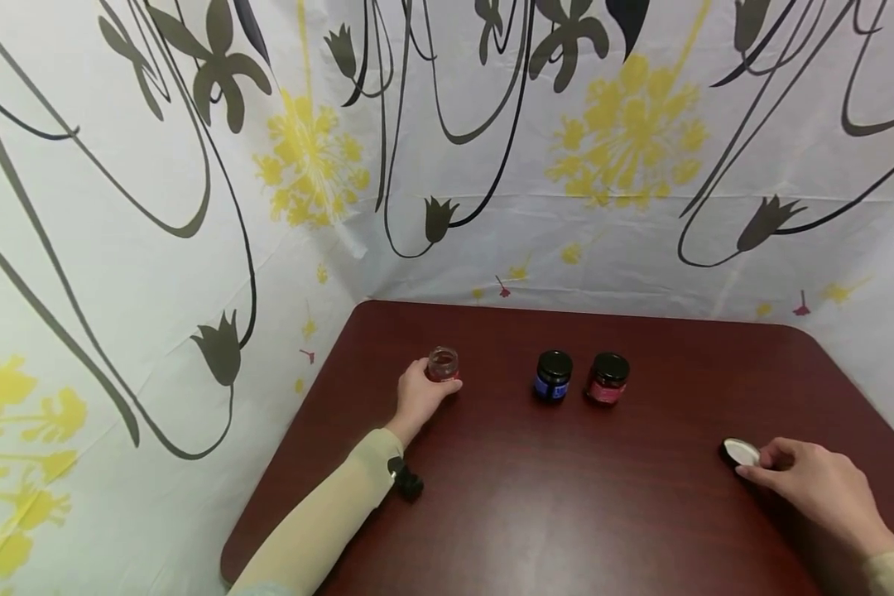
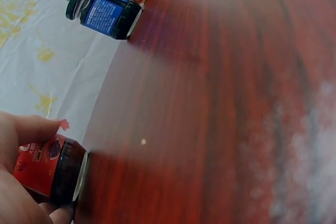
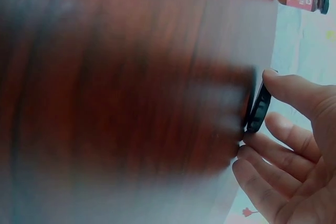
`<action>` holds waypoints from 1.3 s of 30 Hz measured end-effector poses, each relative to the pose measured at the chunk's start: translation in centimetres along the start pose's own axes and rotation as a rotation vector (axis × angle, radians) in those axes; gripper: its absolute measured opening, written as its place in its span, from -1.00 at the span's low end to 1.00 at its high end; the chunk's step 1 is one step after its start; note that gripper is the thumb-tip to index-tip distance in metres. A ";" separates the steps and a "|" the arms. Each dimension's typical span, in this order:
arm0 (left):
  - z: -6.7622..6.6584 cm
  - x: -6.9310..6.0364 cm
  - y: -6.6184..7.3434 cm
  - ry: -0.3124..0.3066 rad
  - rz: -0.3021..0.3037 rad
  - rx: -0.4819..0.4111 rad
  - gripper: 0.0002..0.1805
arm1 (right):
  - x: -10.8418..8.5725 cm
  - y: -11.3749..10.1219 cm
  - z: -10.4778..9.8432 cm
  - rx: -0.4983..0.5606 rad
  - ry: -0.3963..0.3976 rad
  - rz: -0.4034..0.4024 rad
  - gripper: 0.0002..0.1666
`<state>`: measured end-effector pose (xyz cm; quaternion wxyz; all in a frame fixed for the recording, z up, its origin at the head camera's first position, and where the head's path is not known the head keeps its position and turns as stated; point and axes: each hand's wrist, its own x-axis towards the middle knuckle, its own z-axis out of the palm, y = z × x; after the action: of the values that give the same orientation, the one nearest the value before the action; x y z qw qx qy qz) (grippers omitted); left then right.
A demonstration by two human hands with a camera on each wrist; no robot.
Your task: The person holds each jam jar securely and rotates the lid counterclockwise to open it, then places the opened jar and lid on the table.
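Nearest the camera, a pale yellowish sleeve (image 1: pixel 320 521) runs along the left forearm from the bottom edge of the head view, with a small black device (image 1: pixel 408 480) at the cuff. Beyond it, the left hand (image 1: pixel 420 396) grips a small red-labelled jar (image 1: pixel 443 364) — thumb on one side, fingers round the other — and the jar stands upright on the far left part of a reddish-brown table (image 1: pixel 536 480), its bare glass rim showing at the top. On the right side of the table, the right hand (image 1: pixel 827 484) pinches a black lid (image 1: pixel 741 453) between thumb and fingers; the lid is tilted, its white inner face visible from above, and whether its lower edge touches the wood I cannot tell. Between the two hands, farther back than the lid, stand two upright jars with dark lids on, side by side and slightly apart: a blue-labelled jar (image 1: pixel 553 377) on the left and a pink-labelled jar (image 1: pixel 608 379) on the right. White cloth (image 1: pixel 492 165) printed with grey tulips, trailing stems and yellow blossoms hangs behind the table and along its left side.
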<state>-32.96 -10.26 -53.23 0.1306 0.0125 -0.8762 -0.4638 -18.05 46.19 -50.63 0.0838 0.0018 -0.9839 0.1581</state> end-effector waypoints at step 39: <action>-0.2 -0.4 0.3 -0.022 -0.019 -0.020 -0.33 | 0.5 -0.2 -0.5 -0.037 -0.073 -0.022 -0.43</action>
<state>-32.52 -10.24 -52.98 0.1168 0.0145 -0.8726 -0.4740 -18.42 46.13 -50.05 0.0498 0.0169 -0.9889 0.1388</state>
